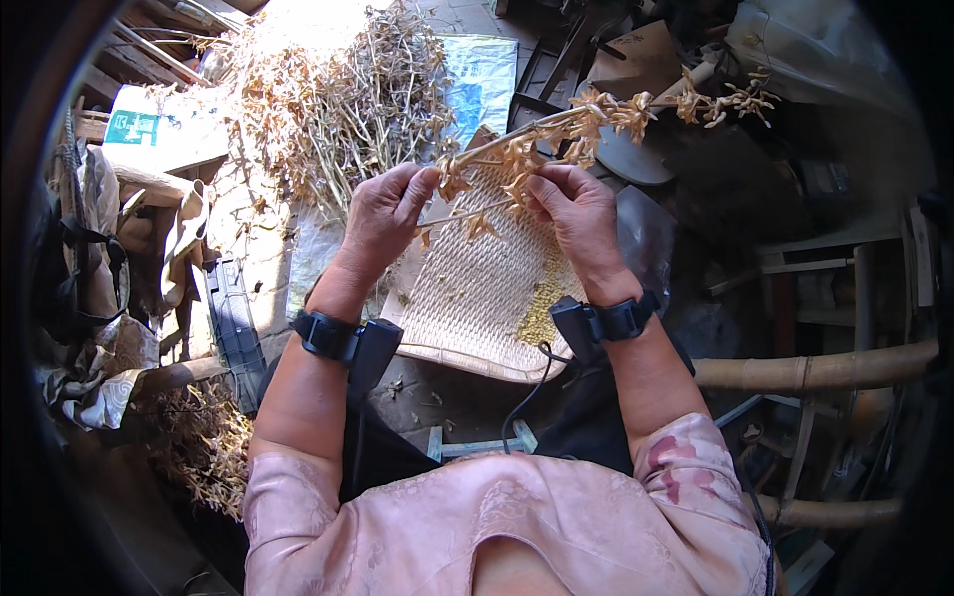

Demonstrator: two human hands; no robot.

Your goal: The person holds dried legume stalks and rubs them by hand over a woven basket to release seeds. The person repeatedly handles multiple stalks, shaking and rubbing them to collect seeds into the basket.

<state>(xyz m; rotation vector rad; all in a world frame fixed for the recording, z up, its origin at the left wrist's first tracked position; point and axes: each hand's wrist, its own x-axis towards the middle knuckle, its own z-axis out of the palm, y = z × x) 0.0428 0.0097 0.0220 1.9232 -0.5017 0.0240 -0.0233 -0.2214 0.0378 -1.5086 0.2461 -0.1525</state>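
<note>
A dried plant stalk [555, 121] with tan, curled seed pods stretches over a woven tray [462, 305], its far end reaching up to the right. My left hand [387, 208] pinches the stalk's lower end between thumb and fingers. With thumb and fingertips, my right hand [574, 205] grips pods on the same stalk; the exact pod is partly hidden. Beneath my right hand and wrist, yellowish beans [542, 302] lie heaped along the tray's right side. A few loose bits dot the tray's middle.
A large heap of dried stalks [343, 104] rests on plastic sheeting at the far left. More dried stalks [209, 447] lie by my left elbow. Bamboo poles [812, 370] run along the right. A clear plastic bag [645, 231] sits beside the tray. A cable hangs from my right wrist device [577, 328].
</note>
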